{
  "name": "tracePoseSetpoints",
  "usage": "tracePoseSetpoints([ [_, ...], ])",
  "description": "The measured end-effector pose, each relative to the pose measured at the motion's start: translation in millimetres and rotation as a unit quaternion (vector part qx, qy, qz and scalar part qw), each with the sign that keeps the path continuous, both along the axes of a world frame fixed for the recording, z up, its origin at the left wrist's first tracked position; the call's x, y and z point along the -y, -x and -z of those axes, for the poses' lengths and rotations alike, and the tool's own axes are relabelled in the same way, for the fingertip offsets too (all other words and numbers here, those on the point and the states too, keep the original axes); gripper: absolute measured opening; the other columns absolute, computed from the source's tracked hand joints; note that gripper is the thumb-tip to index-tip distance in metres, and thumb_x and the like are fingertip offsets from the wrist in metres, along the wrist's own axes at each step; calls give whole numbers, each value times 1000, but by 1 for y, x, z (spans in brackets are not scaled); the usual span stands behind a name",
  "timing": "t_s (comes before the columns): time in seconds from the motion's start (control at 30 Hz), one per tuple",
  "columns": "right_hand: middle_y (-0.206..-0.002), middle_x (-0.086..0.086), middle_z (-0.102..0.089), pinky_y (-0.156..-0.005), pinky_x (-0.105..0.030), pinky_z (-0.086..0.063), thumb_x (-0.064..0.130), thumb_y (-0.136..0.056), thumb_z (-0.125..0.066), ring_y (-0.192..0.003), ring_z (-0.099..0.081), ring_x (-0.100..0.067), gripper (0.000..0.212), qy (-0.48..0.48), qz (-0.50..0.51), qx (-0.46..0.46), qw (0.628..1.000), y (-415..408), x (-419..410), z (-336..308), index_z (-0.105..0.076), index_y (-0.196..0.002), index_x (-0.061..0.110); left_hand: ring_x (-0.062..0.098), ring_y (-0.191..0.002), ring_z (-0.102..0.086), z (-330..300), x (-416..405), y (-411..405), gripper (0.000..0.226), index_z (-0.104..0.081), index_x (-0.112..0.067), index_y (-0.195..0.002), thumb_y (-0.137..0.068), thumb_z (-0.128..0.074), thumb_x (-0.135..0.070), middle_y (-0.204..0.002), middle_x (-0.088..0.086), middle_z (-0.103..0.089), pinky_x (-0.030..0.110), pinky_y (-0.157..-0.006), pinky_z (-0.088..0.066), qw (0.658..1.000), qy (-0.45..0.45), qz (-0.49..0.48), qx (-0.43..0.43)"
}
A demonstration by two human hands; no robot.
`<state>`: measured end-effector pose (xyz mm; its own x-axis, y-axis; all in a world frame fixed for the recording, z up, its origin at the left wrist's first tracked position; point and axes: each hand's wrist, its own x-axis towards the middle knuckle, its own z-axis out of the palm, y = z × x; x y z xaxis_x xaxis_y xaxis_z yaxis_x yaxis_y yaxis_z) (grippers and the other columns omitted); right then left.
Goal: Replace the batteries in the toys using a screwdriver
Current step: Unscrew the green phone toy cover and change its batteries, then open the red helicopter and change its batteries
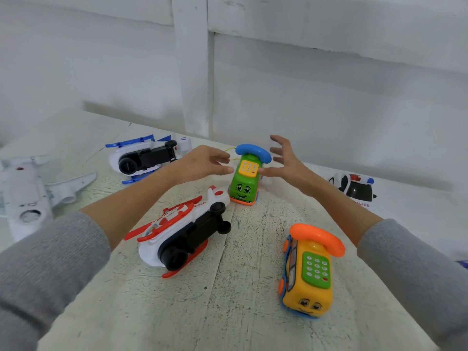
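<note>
A green toy phone car (244, 183) with a blue handset and yellow keypad stands upright at the far middle of the table. My left hand (205, 162) hovers just left of it, fingers spread and relaxed. On the other side, my right hand (285, 162) is spread open, its thumb reaching toward the keypad. Neither hand grips the toy. No screwdriver is in view.
A red-and-white toy helicopter (182, 239) lies on its side near the centre. A yellow phone car (310, 272) with an orange handset stands at the near right. A blue helicopter (147, 158), a white plane (27, 196) and a police car (354, 190) lie around the white table (228, 312).
</note>
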<state>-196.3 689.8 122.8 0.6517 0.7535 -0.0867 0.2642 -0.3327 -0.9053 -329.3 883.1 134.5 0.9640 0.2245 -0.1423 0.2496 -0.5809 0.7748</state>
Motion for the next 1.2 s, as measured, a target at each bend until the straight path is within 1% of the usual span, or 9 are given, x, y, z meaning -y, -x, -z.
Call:
tracePoseSetpoints([
  [0.13, -137, -5, -36, -90, -19, -33, 15, -80, -71, -123, -37, -16, 75, -44, -16, 112, 993, 22, 1, -20, -24, -138, 25, 7, -110, -59, -19, -5, 30, 48, -56, -16, -132, -88, -64, -34, -124, -5, -63, 14, -83, -44, 999, 2, -33, 26],
  [0.23, -133, -4, -42, -93, -21, -34, 11, -78, -72, -121, -41, -13, 71, -34, -80, 160, 983, 48, -1, -26, -32, -134, 24, 8, -113, -58, -25, -8, 61, 42, -58, -19, -130, -90, -64, -32, -122, -6, -64, 17, -87, -45, 997, 24, -62, 43],
  [0.37, -134, 3, -42, -90, -4, -29, 16, -79, -72, -117, -39, -5, 65, 7, -194, 238, 952, 83, -6, -25, -39, -134, 24, 8, -113, -58, -24, -4, 105, 40, -58, -20, -129, -90, -63, -30, -121, -7, -65, 27, -98, -47, 995, 34, -89, 39],
  [0.53, -125, 1, -45, -85, 3, -25, 18, -78, -72, -111, -39, -3, 61, 23, -280, 305, 910, 113, -14, -20, -44, -132, 23, -2, -107, -57, -16, 12, 152, 44, -55, -22, -131, -89, -62, -34, -126, -11, -60, 12, -83, -45, 995, 17, -96, 22],
  [0.63, -123, 1, -47, -88, -2, -28, 16, -78, -72, -110, -42, -6, 58, 19, -304, 313, 900, 125, -20, -16, -47, -130, 22, 5, -116, -52, -8, 21, 170, 54, -48, -26, -136, -87, -62, -41, -136, -11, -51, 24, -98, -42, 995, 0, -93, -28],
  [0.8, -117, -3, -45, -90, -20, -35, 12, -76, -73, -104, -46, -11, 55, 20, -307, 307, 900, 137, -26, -6, -51, -126, 21, 14, -125, -42, 15, 39, 185, 74, -34, -22, -145, -83, -69, -42, -146, -2, -41, 25, -98, -32, 990, -75, -110, -43],
  [0.93, -113, -3, -44, -92, -25, -37, 8, -76, -71, -102, -46, -13, 50, 17, -283, 304, 910, 142, -29, -4, -54, -122, 19, 20, -123, -45, 28, 50, 186, 83, -28, -22, -147, -80, -74, -40, -144, 4, -42, 28, -99, -37, 985, -30, -168, -13],
  [1.03, -111, -4, -46, -88, -23, -39, 8, -77, -71, -97, -49, -14, 46, 11, -274, 306, 912, 144, -29, -3, -55, -119, 18, 21, -116, -51, 29, 47, 186, 83, -30, -26, -144, -77, -78, -33, -136, 6, -49, 30, -97, -42, 980, -1, -201, 17],
  [1.2, -106, -4, -52, -76, -4, -38, 13, -77, -73, -88, -55, -15, 41, -43, -225, 269, 936, 146, -26, -14, -54, -113, 21, 18, -106, -60, 7, 35, 189, 74, -40, -32, -131, -70, -83, -32, -127, 7, -56, 36, -93, -52, 962, 81, -237, 109],
])
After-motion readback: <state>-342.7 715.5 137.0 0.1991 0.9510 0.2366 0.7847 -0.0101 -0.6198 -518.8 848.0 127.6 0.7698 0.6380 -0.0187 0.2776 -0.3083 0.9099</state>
